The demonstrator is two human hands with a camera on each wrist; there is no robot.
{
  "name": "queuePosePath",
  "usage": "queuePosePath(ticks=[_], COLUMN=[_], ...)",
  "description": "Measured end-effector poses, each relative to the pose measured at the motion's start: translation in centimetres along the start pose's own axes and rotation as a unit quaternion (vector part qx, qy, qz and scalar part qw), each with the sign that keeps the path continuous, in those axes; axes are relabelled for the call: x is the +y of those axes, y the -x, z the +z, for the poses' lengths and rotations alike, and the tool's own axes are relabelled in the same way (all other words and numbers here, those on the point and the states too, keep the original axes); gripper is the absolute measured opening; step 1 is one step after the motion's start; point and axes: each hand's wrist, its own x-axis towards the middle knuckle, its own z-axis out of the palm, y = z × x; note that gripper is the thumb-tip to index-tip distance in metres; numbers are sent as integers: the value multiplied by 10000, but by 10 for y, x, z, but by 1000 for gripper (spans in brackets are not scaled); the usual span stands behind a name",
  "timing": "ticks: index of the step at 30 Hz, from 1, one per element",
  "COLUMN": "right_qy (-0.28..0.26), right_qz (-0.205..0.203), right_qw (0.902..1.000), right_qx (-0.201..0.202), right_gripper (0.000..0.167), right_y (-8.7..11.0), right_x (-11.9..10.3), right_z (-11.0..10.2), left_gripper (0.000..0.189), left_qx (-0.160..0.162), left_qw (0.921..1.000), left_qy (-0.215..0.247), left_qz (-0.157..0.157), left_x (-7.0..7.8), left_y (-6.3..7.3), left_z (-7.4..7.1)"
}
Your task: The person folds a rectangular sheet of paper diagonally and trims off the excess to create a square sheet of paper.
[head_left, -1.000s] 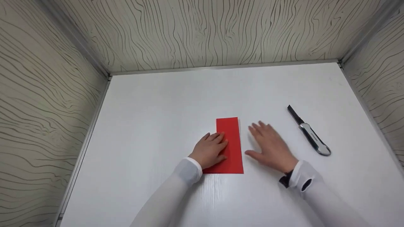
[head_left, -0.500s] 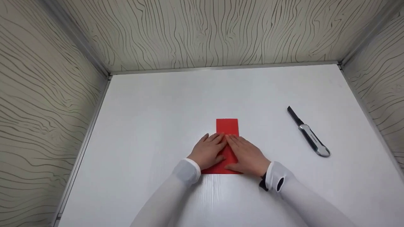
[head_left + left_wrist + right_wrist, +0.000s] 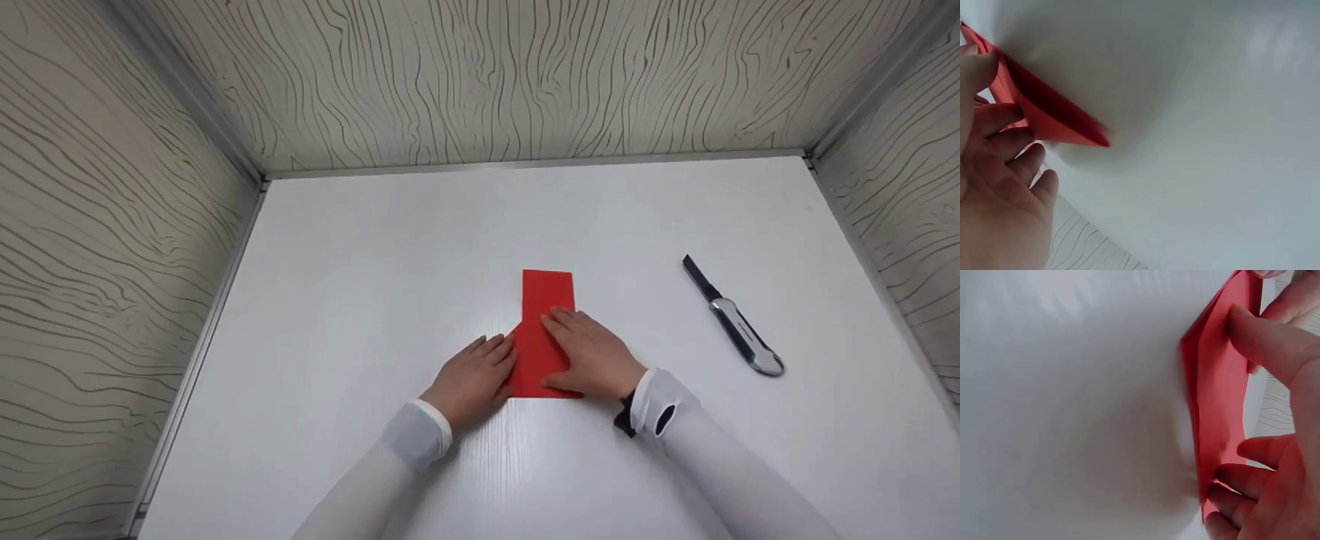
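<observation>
A folded sheet of red paper (image 3: 541, 352) lies on the white table, its upper part a narrow strip and a slanted flap spreading out on its lower left. My left hand (image 3: 471, 379) has its fingers extended over that flap. In the left wrist view, the layers of the red paper (image 3: 1053, 115) gape apart beside the fingers. My right hand (image 3: 596, 356) lies along the paper's right edge, fingers outstretched and thumb set apart near the bottom. In the right wrist view, that thumb (image 3: 1266, 340) presses on the paper's face.
A utility knife (image 3: 735, 322) with a grey and black handle and a dark blade lies to the right of the paper. Wood-grain patterned panels (image 3: 480, 82) enclose the white table (image 3: 360, 247) at the back and both sides.
My right hand has come in from the right onto the paper. My left hand has slid left and toward me, the lower-left flap now shows, and the paper has shifted slightly away and right.
</observation>
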Motion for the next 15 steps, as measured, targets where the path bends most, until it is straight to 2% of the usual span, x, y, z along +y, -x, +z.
queuePosePath(ticks=[6, 11, 15], right_qy=[244, 582, 604], right_qz=[-230, -597, -615], right_qw=[9994, 9965, 9962], right_qx=[52, 24, -97], right_gripper=[89, 89, 89], right_y=[-1, -6, -8], right_x=[-12, -22, -24], right_z=[2, 9, 13], left_gripper=[66, 62, 60], left_qx=[5, 97, 124], left_qw=[10000, 9996, 9991], left_qy=[-23, -197, -308], left_qz=[72, 203, 267], left_x=[-1, -1, 0], left_y=[-1, -5, -6], left_z=[-3, -6, -8])
